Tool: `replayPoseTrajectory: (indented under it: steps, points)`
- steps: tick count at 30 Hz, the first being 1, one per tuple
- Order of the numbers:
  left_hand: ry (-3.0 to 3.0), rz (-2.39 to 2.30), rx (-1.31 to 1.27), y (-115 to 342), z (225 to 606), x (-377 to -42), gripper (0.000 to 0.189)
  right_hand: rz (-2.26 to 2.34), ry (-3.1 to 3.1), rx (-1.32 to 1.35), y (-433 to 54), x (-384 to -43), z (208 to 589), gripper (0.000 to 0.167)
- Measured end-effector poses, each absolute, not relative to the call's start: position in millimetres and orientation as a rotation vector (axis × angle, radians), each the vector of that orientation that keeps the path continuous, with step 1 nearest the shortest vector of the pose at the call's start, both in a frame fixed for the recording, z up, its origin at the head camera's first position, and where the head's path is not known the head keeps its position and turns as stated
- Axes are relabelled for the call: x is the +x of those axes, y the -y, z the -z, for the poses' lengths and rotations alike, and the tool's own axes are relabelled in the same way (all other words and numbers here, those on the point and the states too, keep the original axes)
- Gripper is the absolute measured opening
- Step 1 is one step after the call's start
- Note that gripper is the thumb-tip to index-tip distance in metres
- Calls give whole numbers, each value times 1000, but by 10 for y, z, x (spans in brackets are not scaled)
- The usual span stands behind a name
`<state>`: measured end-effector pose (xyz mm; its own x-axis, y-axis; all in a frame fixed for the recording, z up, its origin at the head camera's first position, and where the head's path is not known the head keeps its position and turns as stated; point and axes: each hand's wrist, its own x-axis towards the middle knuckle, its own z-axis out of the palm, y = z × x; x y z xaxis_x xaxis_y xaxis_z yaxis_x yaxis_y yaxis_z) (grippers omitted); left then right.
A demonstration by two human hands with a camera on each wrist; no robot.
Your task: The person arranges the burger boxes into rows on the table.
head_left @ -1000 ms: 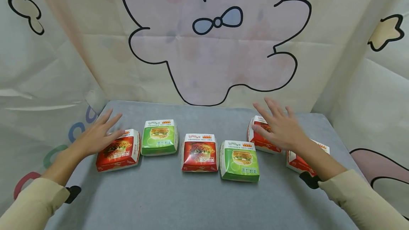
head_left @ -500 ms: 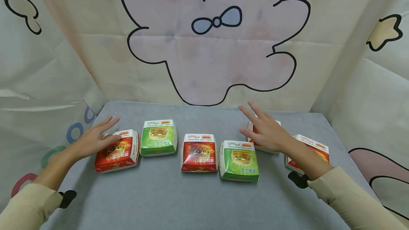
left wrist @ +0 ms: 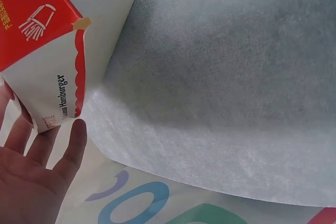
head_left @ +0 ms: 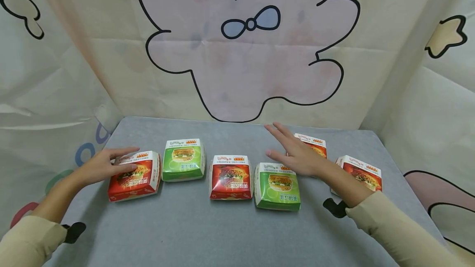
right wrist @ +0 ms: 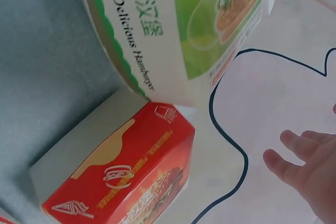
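My left hand [head_left: 98,168] is at the left red hamburger box [head_left: 135,180], thumb over its top and fingers along its far edge. In the left wrist view, fairly straight fingers meet the side of that box [left wrist: 42,30]; some fingertips are hidden behind it. My right hand [head_left: 300,160] hovers with spread fingers and nothing in it, above the right green hamburger box [head_left: 278,193]. It partly covers the back red box [head_left: 315,145]. In the right wrist view its fingers [right wrist: 283,169] are apart from a green box [right wrist: 152,35] and a red box [right wrist: 142,171].
Another green box [head_left: 183,160] and a red box [head_left: 231,180] stand in the middle of the grey table [head_left: 185,234]. One more red box [head_left: 361,172] lies at the right, partly behind the forearm. A printed curtain [head_left: 237,73] hangs behind the table.
My left hand has come down onto the left red box. My right hand has moved left, from above the back red box toward the right green box. The boxes stay in place.
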<state>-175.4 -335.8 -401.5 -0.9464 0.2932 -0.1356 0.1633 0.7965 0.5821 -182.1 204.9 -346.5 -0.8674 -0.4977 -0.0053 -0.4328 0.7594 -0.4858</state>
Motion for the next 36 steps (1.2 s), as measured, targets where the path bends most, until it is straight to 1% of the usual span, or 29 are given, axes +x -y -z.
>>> replayPoseTrajectory:
  steps: [6,12,23,36]
  points:
    - [-2737,-879,326,3347,3996,-1728,62,790,-2782,-738,-1962,-1789,3479,75]
    - [-2703,-891,326,3341,3995,-1711,60,811,-2752,-781,-1881,-1747,3499,73]
    - [-2714,-890,369,3290,4017,-1691,59,835,-2736,-803,-1822,-1709,3501,72]
    - [-2710,-890,387,3170,4032,-1752,61,894,-2675,-854,-1693,-1707,3567,72]
